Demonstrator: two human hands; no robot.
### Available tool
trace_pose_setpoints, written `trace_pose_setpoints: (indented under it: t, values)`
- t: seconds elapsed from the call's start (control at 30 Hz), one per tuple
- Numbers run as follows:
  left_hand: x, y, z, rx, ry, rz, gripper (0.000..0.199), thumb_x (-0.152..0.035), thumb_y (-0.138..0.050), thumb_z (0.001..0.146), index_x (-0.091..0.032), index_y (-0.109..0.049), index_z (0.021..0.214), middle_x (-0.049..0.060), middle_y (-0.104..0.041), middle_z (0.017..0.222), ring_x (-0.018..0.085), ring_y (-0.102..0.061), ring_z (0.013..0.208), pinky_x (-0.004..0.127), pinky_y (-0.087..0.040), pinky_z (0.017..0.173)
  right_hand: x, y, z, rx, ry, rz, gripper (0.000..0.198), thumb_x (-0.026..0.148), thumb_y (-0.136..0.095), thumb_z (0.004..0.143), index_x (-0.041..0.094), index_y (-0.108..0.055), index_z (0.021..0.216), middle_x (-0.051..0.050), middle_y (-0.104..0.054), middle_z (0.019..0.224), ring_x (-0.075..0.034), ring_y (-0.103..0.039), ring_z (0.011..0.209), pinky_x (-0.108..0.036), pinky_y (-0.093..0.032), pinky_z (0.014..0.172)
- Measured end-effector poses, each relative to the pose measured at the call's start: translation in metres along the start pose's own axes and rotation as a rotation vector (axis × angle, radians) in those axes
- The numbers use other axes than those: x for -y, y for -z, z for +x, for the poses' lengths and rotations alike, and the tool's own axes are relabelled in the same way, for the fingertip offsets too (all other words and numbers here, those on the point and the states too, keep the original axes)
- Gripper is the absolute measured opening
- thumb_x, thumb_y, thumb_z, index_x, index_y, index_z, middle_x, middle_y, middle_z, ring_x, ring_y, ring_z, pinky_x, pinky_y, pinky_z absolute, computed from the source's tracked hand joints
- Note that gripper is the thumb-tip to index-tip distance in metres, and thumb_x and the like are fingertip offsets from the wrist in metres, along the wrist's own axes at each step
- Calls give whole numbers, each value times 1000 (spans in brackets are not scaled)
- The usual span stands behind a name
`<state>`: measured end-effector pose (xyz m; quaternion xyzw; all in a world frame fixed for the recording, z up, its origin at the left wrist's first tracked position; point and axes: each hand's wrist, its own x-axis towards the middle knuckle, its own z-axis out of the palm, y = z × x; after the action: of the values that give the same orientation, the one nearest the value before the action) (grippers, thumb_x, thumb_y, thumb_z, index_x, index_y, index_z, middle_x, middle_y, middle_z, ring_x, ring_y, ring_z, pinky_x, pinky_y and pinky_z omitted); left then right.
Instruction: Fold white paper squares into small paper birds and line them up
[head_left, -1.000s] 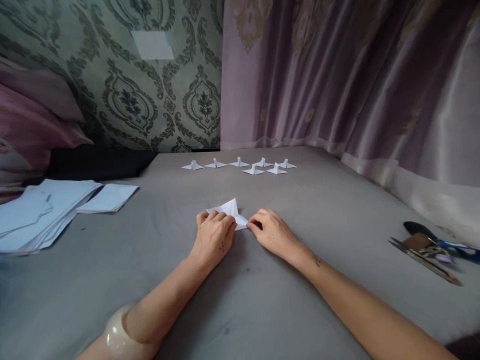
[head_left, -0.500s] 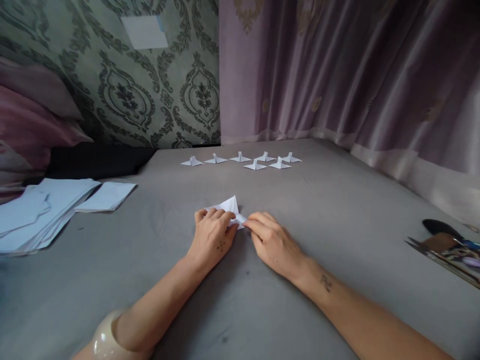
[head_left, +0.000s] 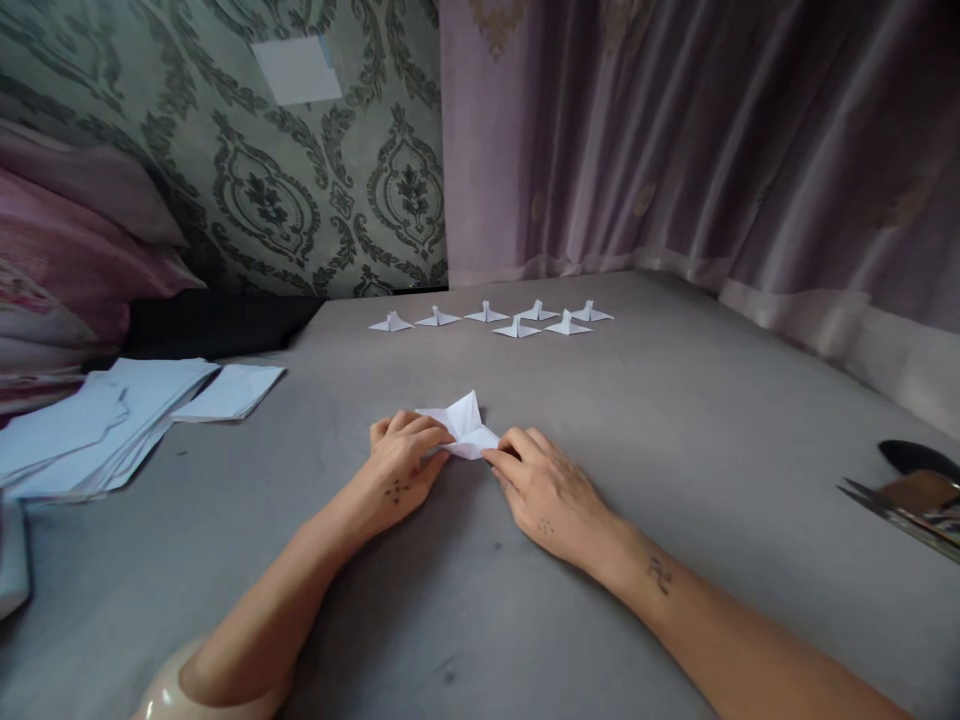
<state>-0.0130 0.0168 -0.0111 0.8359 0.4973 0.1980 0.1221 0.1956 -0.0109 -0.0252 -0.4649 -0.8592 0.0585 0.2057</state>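
Between my hands, on the grey cloth surface, lies a partly folded piece of white paper. One pointed flap of it stands up at the back. My left hand is closed on the paper's left side, its fingers covering that edge. With thumb and fingers, my right hand pinches the right corner. Farther back stand several small folded white paper pieces, each with flat points at the sides and an upright middle.
On the left lie a stack of white paper sheets, a smaller stack of cut paper and a black cloth. Scissors and a brown item are at the far right. A purple curtain hangs behind.
My left hand has slid left along the paper, so more of its folded middle shows. My right hand still pinches the right corner. The view has shifted slightly.
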Motion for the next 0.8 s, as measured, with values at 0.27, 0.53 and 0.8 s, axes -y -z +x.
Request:
trace_pose_setpoints:
  t: [0.27,0.53,0.8]
  values:
    - [9,11,-1,60,-27,-74,26,-36,-42,92,-25,-65,89,7,-66,102,25,-51,98,41,-33,89,0,-1,0,17,-6,-32,27,15,-43,92,21,-63,109,-7,-58,91,-20,-51,86,-32,-44,70]
    - [5,3,1,-7,-63,-70,24,-31,-41,94,-27,-65,97,6,-63,107,23,-49,100,41,-33,90,2,0,0,43,-5,-53,26,19,-43,93,22,-63,109,-7,-56,92,-20,-50,85,-33,-44,71]
    - [-2,-20,12,-265,-190,118,30,-28,-51,90,-31,-56,120,10,-40,131,28,-39,115,49,-34,97,2,5,1,70,-10,-37,27,23,-45,93,24,-61,115,-8,-55,97,-22,-49,92,-36,-45,79]
